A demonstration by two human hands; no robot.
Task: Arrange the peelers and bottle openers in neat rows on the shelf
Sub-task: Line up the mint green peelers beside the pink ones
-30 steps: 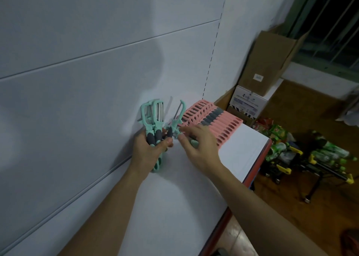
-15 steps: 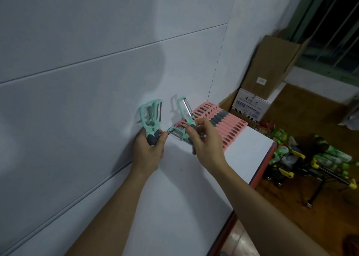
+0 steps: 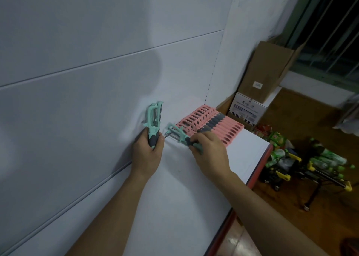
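Mint-green plastic with dark grey rubber grips marks the peelers in both hands. The left hand is curled round the grey grips of the upright peelers, which stand with their heads up, close against the white back panel. Their metal blades run lengthwise inside open green frames. I cannot tell how many are in the bunch.

The right hand pinches the handle of a single peeler between thumb and fingertips. It lies low and nearly flat over the white shelf, its framed blade pointing left, with the tip just beside the left hand's thumb. Whether it rests on the shelf or sits slightly above it cannot be told. The two hands are close but apart, each clamped on its own load.

Just behind the right hand, at the far end of the shelf, lies a pink row of utensils set side by side. Their slotted pink bodies are parallel and their dark grey grips line up in one diagonal band. The row touches the back panel at its far corner.

A red edge trims the front of the shelf. Beyond its end stand a brown cardboard box and a white printed box. On the wooden floor to the right, green bottles lie on a low cart with yellow corners.
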